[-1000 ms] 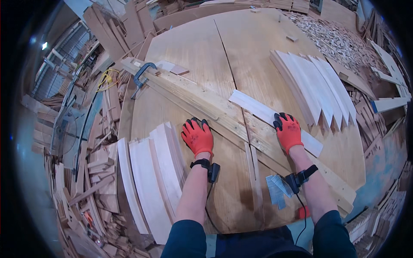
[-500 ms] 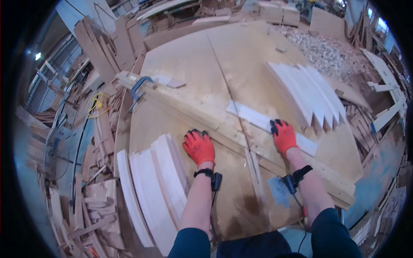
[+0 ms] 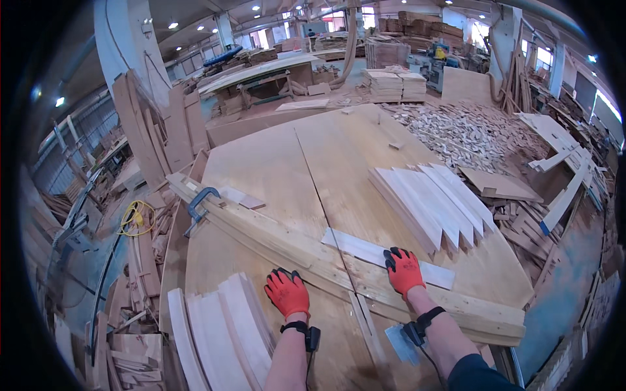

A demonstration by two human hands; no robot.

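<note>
Board, pale and narrow, lies on the bench alongside the beam, beneath my right hand; whether those fingers grip it, I cannot tell. My left hand is palm down, fingers slightly spread, near the curved pieces. The board looks light, stiff and dry, best held by its long edges. Print on my gloves is unreadable. Farther out, a blue clamp straddles the beam.
</note>
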